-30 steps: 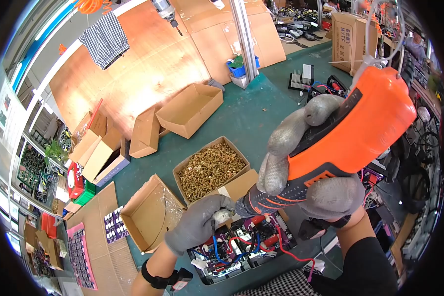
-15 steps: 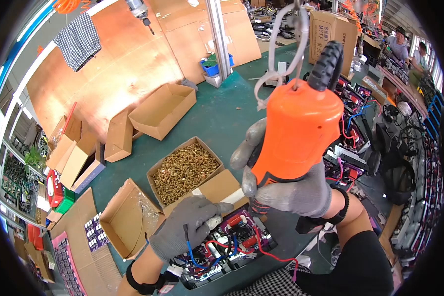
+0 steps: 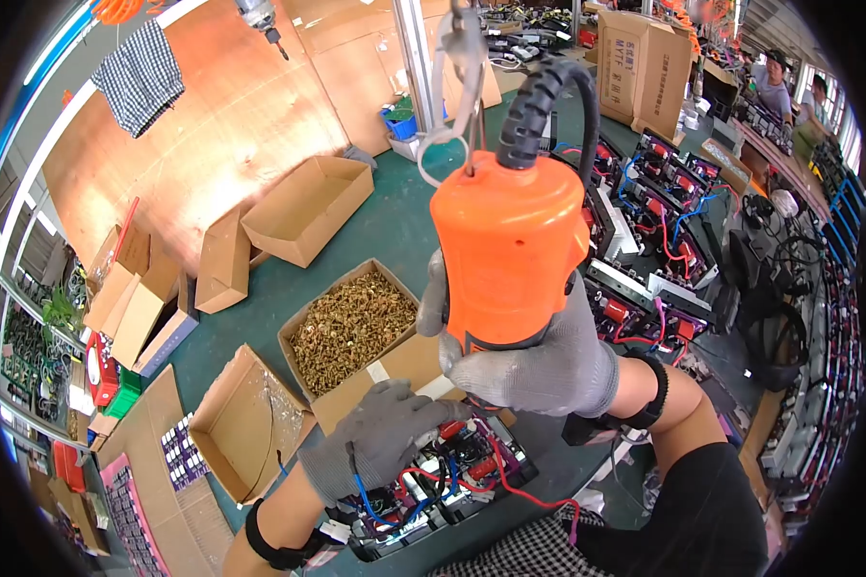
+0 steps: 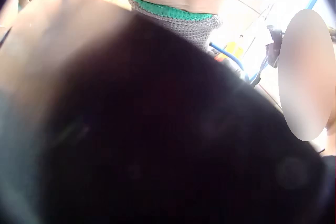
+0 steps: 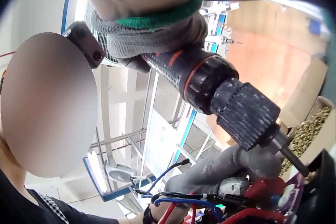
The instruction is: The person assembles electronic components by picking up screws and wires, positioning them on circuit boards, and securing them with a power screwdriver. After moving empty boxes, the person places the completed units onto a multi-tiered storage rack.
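Note:
In the head view my gloved right hand (image 3: 548,370) grips an orange-and-black power driver (image 3: 510,250), held upright over the circuit assembly (image 3: 433,510). The right wrist view shows its ridged collar (image 5: 249,113) and thin bit (image 5: 294,161), whose tip meets the assembly's dark edge beside a purple board. My gloved left hand (image 3: 380,438) rests over the assembly's upper left part, with a finger stretched toward the bit. Red and blue wires (image 3: 539,495) run across the parts. In the left wrist view a dark blur hides the left hand's fingers.
An open box of small brass-coloured screws (image 3: 351,332) stands behind the assembly. An empty carton (image 3: 245,423) lies to its left and another carton (image 3: 308,212) farther back. More wired assemblies (image 3: 659,212) crowd the right side. A cable (image 3: 577,106) rises from the driver's top.
The driver has swung from a slant to upright and moved left over the assembly. My left fingers have come away from the driver's tip, one now extended. The head view has shifted.

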The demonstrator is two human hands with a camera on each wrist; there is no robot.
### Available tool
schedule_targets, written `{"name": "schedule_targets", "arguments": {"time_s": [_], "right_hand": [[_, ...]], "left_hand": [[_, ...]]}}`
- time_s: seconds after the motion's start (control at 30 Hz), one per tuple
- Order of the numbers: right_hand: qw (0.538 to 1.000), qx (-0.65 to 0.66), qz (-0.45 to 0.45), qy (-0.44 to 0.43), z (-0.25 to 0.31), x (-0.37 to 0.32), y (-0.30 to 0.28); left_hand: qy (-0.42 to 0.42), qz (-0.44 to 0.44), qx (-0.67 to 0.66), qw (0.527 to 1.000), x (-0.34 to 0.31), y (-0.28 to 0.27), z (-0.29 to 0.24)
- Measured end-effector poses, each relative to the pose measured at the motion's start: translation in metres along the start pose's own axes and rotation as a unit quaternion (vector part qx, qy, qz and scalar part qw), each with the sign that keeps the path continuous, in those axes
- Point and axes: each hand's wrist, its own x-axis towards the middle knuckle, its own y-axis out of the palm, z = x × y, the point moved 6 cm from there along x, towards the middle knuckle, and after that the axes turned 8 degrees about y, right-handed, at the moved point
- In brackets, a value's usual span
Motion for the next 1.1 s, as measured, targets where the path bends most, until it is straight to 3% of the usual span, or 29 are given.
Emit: {"name": "schedule_targets", "arguments": {"time_s": [0.23, 0.33, 0.57, 0.77, 0.87, 0.97, 1.03, 1.1], "right_hand": [[0.999, -0.045, -0.007, -0.009, 0.009, -0.002, 0.006], [0.997, -0.041, -0.009, 0.057, 0.017, 0.0, 0.009], [0.998, -0.021, 0.004, 0.059, 0.016, 0.001, 0.013], [0.999, -0.022, 0.006, 0.042, 0.01, -0.002, 0.011], [0.998, -0.034, -0.005, 0.044, 0.013, -0.008, 0.009], [0.999, -0.023, 0.018, 0.029, 0.015, -0.01, 0.011], [0.996, 0.003, 0.045, 0.072, 0.021, -0.009, 0.013], [0.999, 0.004, 0.031, 0.01, 0.032, -0.003, 0.009]], "left_hand": [[-0.002, -0.029, 0.005, 1.0, -0.003, -0.002, -0.005], [0.004, -0.038, 0.012, 0.999, -0.002, -0.004, -0.009], [0.007, -0.011, 0.055, 0.998, 0.001, -0.004, -0.013], [0.044, -0.06, 0.049, 0.996, 0.002, -0.006, -0.013], [0.013, -0.036, 0.06, 0.997, -0.001, -0.004, -0.011], [0.009, -0.19, 0.017, 0.982, -0.018, -0.02, -0.004], [-0.085, -0.293, -0.04, 0.951, -0.045, -0.036, 0.002], [-0.157, -0.379, -0.07, 0.909, -0.081, -0.046, 0.005]]}}
